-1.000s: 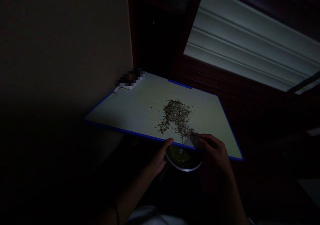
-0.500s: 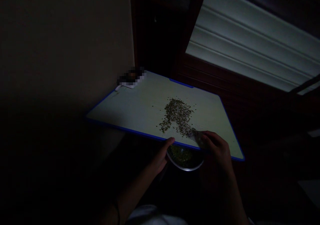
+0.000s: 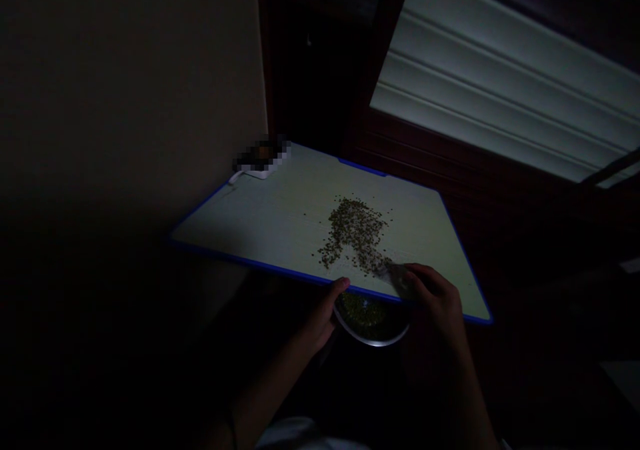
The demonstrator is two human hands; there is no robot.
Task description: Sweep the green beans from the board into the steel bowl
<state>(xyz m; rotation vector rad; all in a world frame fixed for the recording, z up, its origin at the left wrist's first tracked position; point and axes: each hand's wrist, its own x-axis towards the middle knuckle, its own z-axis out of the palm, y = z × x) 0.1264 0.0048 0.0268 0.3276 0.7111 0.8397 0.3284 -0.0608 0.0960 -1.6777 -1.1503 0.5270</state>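
A pale board (image 3: 260,217) with a blue rim lies across the view, and small dark grains (image 3: 355,223) are scattered over its middle. My left hand (image 3: 327,313) grips the board's near edge, its thumb on top and the other fingers mostly hidden below. On the near right part of the board, my right hand (image 3: 440,297) pinches a thin, see-through flat piece (image 3: 395,277) that touches the grains. Below the near edge, between my hands, is a metal bowl (image 3: 377,342) holding greenish grains, partly covered by the board.
A white-edged object (image 3: 260,171), blurred out on top, sits at the board's far left corner by a plain wall (image 3: 130,70). Behind the board are dark reddish wood panels (image 3: 450,147) and a pale slatted panel (image 3: 490,70). The room is very dim.
Hardly anything differs. The bowl shows slightly lower beneath the board edge, and the view has shifted a little.
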